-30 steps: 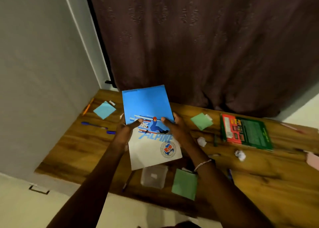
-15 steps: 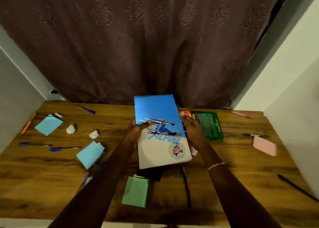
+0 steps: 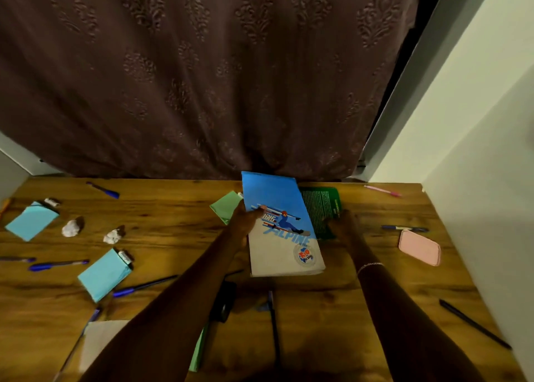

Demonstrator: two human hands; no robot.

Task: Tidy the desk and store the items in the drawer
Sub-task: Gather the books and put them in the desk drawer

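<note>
A notebook (image 3: 284, 231) with a blue-and-white skier cover lies tilted near the back middle of the wooden desk (image 3: 332, 295). My left hand (image 3: 245, 219) grips its left edge, thumb on the cover. The notebook overlaps a green book (image 3: 320, 205) just to its right. My right hand (image 3: 344, 227) is off the notebook, its fingers curled over the green book's near right corner. No drawer is in view.
Two blue sticky pads (image 3: 31, 221) (image 3: 104, 274), a green pad (image 3: 226, 206), two paper balls (image 3: 72, 228) (image 3: 114, 235) and several pens lie scattered. A pink case (image 3: 419, 247) is at right, a black tape roll (image 3: 224, 300) near the front. Curtain behind, wall at right.
The notebook went right and back, down beside the green book. My right hand let go of it and moved onto the green book. The camera swung right.
</note>
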